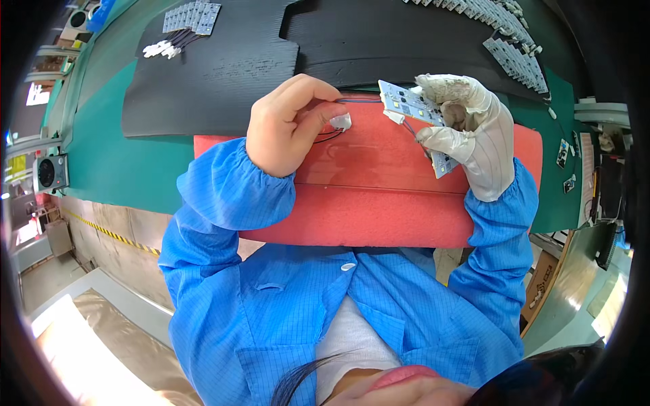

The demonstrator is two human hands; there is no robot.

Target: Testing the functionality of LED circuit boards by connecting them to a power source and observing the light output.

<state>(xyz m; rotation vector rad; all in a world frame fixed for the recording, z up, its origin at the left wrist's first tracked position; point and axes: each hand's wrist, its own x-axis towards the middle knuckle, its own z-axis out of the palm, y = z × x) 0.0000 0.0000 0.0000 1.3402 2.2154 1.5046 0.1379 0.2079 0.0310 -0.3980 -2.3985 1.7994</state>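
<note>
My bare left hand pinches a small white plug connector whose thin dark wires run right to a narrow white circuit board strip. My right hand, in a white glove, grips that strip near its middle, tilted over a red foam pad. A second small white connector sits at the strip's edge. The strip's lower end pokes out below the gloved fingers. Both blue sleeves rest on the pad.
A black mat covers the green bench behind the pad. More white strips lie at the back left with loose white connectors, and a row of strips runs along the back right. Small parts sit at the right edge.
</note>
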